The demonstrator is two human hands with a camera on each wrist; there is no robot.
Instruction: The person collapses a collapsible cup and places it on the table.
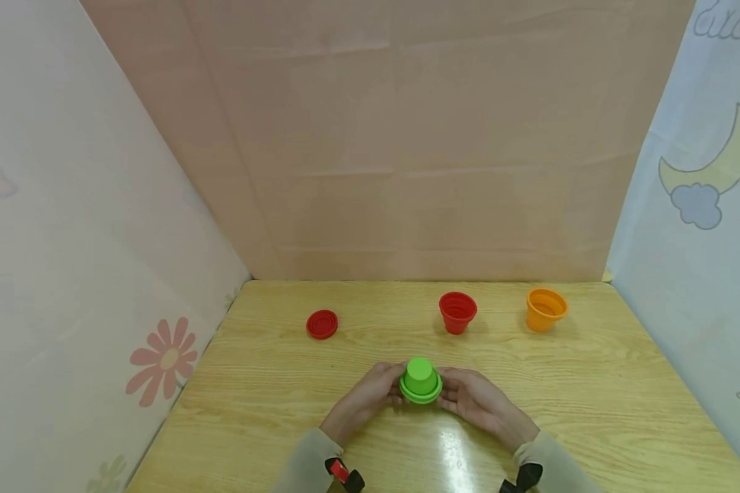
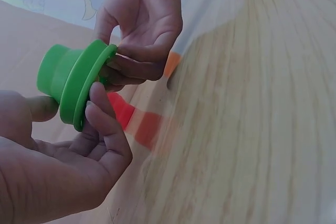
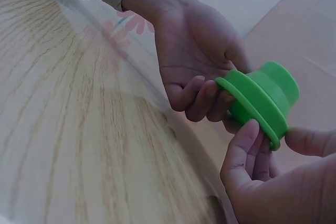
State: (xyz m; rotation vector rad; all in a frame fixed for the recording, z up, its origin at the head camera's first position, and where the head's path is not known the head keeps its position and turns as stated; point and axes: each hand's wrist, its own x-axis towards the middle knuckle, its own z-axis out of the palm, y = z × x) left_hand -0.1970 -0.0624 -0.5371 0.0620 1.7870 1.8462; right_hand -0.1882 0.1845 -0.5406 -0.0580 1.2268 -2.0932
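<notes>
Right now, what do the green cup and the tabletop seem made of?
Green cup: probably silicone or soft plastic, smooth, fairly matte, judging by its stepped wall. Tabletop: wood or printed laminate, slightly glossy, given grain lines and bright reflection.

Both forearms point(image 1: 305, 465), pale-sleeved, reach up from the bottom of the head view and slant inward, the bare wrists point(image 1: 339, 421) angled toward each other. The left hand point(image 1: 370, 394) and the right hand point(image 1: 477, 402) meet palm to palm across a narrow space, each in a pinching grip. The left fingers point(image 2: 113, 140) bend at the knuckles, the thumb point(image 2: 43, 107) set opposite. The right fingers point(image 3: 239, 153) bend too, tips upward in the right wrist view, with that thumb held fairly straight across from them
</notes>
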